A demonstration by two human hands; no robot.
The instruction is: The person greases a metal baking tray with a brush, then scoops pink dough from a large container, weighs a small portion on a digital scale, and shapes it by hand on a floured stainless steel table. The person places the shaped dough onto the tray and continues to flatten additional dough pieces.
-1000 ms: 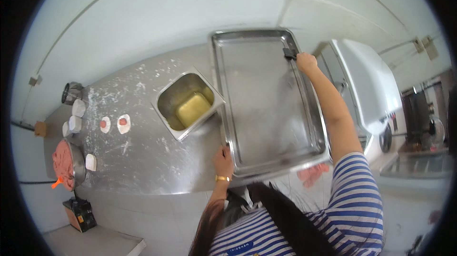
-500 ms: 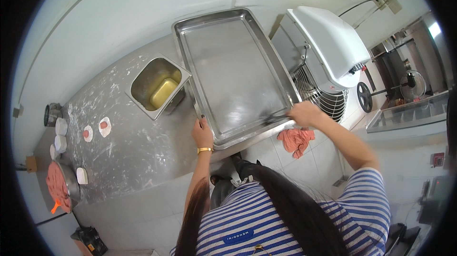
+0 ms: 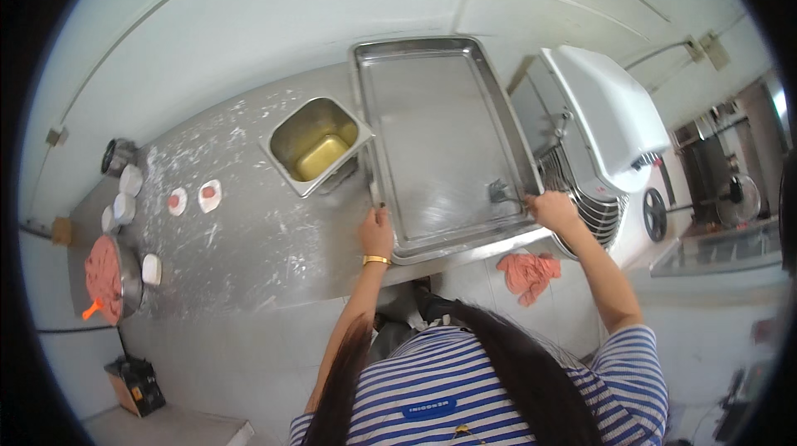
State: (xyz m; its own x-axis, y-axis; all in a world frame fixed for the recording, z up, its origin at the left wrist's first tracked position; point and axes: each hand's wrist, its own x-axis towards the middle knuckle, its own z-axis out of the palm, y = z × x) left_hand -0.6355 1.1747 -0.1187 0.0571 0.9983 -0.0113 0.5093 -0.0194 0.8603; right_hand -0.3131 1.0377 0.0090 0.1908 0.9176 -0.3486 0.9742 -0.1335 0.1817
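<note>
A large shallow steel tray lies on the metal worktop. My left hand grips the near left corner of its rim, thumb on the edge, a gold bracelet at the wrist. My right hand is closed around the thin handle of a brush, and the dark brush head rests on the tray floor near its right front corner. Just left of the tray stands a deep steel pan with yellow liquid, apparently oil, in its bottom.
Left on the floured worktop are two pale dough rounds with pink filling, white dough pieces and a bowl of pink filling with an orange-handled tool. A white mixer stands at right, a pink cloth below.
The view has turned, so the scene sits further right. The brush head has shifted over the tray floor near the right front corner. My left hand keeps its grip on the rim.
</note>
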